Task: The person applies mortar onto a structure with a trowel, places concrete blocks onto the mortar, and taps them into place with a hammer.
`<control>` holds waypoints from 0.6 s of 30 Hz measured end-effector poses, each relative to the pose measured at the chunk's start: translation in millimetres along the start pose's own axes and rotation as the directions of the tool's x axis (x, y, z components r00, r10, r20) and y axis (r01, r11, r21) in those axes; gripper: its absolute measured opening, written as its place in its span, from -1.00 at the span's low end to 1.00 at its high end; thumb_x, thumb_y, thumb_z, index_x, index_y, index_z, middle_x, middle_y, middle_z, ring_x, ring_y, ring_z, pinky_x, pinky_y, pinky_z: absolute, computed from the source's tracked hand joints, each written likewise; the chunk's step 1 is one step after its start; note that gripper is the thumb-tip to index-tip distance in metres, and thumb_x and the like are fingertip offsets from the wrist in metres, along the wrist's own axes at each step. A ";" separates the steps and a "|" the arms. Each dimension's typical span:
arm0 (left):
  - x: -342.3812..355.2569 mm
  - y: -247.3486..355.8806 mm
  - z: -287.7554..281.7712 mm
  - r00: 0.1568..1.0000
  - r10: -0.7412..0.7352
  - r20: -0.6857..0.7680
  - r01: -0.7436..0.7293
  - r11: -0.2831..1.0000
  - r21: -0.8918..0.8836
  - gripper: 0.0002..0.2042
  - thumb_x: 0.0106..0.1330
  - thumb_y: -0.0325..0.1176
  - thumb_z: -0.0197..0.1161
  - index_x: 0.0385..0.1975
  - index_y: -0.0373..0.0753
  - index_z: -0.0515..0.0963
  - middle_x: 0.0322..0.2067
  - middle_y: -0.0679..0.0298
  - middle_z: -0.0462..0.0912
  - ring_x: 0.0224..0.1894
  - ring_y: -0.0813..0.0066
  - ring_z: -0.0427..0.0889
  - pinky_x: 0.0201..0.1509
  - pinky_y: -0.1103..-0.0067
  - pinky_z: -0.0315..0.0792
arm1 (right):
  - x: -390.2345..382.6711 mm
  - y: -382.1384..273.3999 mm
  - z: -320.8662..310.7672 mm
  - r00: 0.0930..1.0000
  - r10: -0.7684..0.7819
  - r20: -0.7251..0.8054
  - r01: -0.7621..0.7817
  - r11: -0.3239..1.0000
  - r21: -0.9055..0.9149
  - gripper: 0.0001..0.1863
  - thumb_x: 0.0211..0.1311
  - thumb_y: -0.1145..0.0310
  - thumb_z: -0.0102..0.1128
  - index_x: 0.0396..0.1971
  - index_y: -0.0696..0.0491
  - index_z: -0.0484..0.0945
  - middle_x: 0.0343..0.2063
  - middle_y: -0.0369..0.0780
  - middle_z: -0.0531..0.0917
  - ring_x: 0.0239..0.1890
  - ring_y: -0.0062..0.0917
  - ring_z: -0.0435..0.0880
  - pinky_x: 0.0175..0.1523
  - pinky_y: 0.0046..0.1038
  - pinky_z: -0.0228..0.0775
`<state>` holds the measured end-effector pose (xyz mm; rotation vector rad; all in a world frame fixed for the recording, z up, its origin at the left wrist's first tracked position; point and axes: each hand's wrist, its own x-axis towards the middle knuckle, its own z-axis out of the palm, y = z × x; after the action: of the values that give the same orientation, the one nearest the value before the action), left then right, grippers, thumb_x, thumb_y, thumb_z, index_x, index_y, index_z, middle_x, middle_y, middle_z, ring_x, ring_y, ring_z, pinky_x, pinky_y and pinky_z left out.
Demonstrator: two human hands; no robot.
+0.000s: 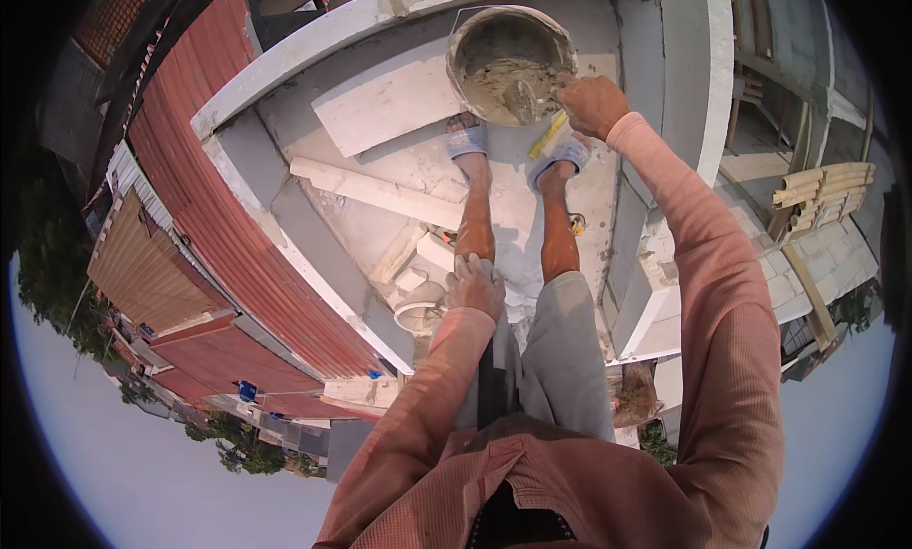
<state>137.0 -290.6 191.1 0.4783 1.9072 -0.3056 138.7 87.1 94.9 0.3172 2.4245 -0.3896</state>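
In front of my feet stands a round bucket [463, 44] with grey wet mortar [503, 72] inside. My right hand [593, 106] is closed at the bucket's right rim. It grips a trowel [525, 101] whose blade, coated in mortar, dips into the mix; the handle is hidden by my fingers. My left hand [475, 287], dusty with cement, lies on my left knee with its fingers stretched out and holds nothing. A yellow strip-like tool [548, 136] lies beside my right sandal [562, 157], just below the bucket.
Low grey walls [665, 74] enclose the floor where I stand. A pale flat board [380, 98] and a long plank [375, 190] lie to the left. Nearer, a small white bucket [418, 312] stands by block offcuts. Beyond the left wall is a red corrugated roof [218, 207].
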 end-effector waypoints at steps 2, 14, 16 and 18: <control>-2.3 6.1 0.5 1.000 0.019 -0.001 -0.019 1.000 0.020 -0.32 0.33 -0.02 0.25 0.37 -0.27 0.31 0.37 -0.06 0.31 0.27 -0.15 0.43 0.26 0.11 0.46 | -0.9 -6.0 21.8 1.000 0.007 -0.018 -0.006 0.999 0.035 -0.80 0.08 0.40 0.27 -0.27 0.00 0.72 -0.07 -0.22 0.68 -0.14 -0.25 0.78 -0.10 -0.19 0.65; -3.6 26.9 11.8 1.000 0.002 0.000 -0.002 0.997 0.072 -0.32 0.35 -0.02 0.26 0.39 -0.25 0.31 0.40 -0.02 0.30 0.35 -0.13 0.35 0.26 0.07 0.47 | -35.0 6.2 92.5 0.952 0.293 -0.091 -0.181 0.775 0.605 -0.53 0.33 0.11 0.17 0.19 -0.08 0.56 0.09 -0.17 0.63 0.11 -0.17 0.64 0.18 -0.14 0.51; -1.8 33.1 11.7 1.000 0.000 0.005 0.000 0.996 0.086 -0.32 0.35 -0.01 0.25 0.39 -0.25 0.31 0.40 -0.02 0.30 0.35 -0.13 0.36 0.26 0.07 0.47 | -61.4 4.7 99.1 0.924 0.377 -0.054 -0.180 0.558 0.810 -0.42 0.31 0.04 0.25 0.26 -0.01 0.52 0.11 -0.11 0.63 0.13 -0.19 0.63 0.24 -0.21 0.44; -0.6 29.9 14.8 1.000 -0.028 0.005 0.027 0.994 0.106 -0.33 0.38 0.00 0.20 0.40 -0.25 0.30 0.41 -0.03 0.29 0.34 -0.16 0.37 0.27 0.07 0.46 | -77.9 -6.6 99.7 0.885 0.459 -0.078 -0.151 0.441 0.885 -0.38 0.30 0.02 0.28 0.26 0.06 0.51 0.07 -0.10 0.65 0.14 -0.22 0.63 0.25 -0.24 0.42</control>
<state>163.2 -270.5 186.5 0.5214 1.8994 -0.4277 252.2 35.8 72.0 1.3491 2.1547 -1.4956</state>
